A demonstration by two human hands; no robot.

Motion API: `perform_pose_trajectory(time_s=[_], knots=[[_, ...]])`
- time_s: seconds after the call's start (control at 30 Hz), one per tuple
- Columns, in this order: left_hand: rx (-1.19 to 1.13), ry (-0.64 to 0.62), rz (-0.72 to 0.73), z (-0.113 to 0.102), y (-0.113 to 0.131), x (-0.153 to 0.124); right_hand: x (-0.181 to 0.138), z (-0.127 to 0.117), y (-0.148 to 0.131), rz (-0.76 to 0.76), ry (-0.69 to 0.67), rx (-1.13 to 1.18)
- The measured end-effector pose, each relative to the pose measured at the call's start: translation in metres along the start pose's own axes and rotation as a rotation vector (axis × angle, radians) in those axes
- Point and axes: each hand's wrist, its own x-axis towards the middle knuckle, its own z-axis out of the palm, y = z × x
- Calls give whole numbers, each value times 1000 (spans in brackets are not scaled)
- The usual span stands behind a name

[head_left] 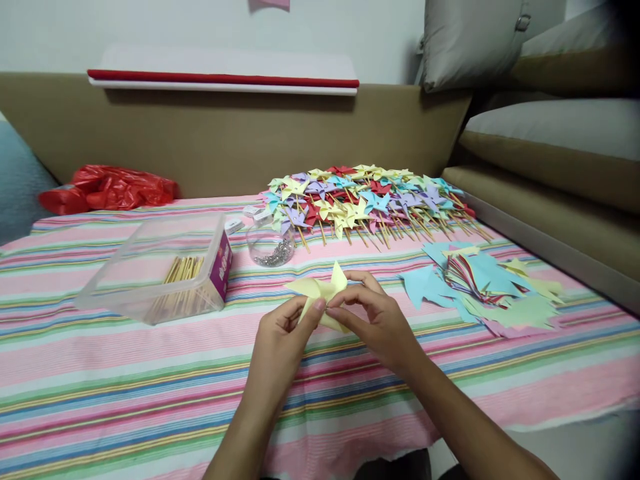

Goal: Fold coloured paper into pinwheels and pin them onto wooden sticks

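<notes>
A pale yellow paper pinwheel [320, 289] is held up between both hands, its blades folded in towards the middle. My left hand [285, 327] pinches its left side, with the thumb pressed near the centre. The thumb and index finger of my right hand [373, 313] close together at the centre of the pinwheel; whether a pin sits between them is too small to make out. Just beyond the hands stands a round clear tub [271, 245] holding many small metal pins [278, 255].
On the striped cloth [150, 380], a clear plastic box [150, 267] with wooden sticks [184, 270] lies left. Finished pinwheels [360, 200] are heaped at the back. Cut paper sheets [493, 283] are piled right. A red plastic bag [120, 187] and cushions [555, 133] border the area.
</notes>
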Motion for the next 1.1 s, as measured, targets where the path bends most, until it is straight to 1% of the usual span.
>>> perform_pose_trajectory(time_s=[0.13, 0.3, 0.57, 0.7, 0.83, 0.9, 1.03, 1.1], knots=[[-30, -11, -3, 0, 0, 0, 1, 1, 0, -1, -15, 61], [-75, 5, 13, 1, 2, 0, 1, 1, 1, 16, -35, 120], [-80, -6, 5, 0, 2, 1, 1, 1, 1, 19, -26, 143], [-73, -37, -2, 0, 4, 0, 2, 1, 2, -2, -7, 118], [-99, -88, 32, 2, 2, 0, 2, 2, 2, 37, 33, 148], [-94, -92, 63, 3, -1, -1, 1, 4, 2, 76, 54, 201], [-40, -70, 110, 3, -7, -1, -2, 9, 2, 157, 129, 405], [-12, -67, 126, 3, -8, -1, -2, 10, 1, 191, 131, 464]])
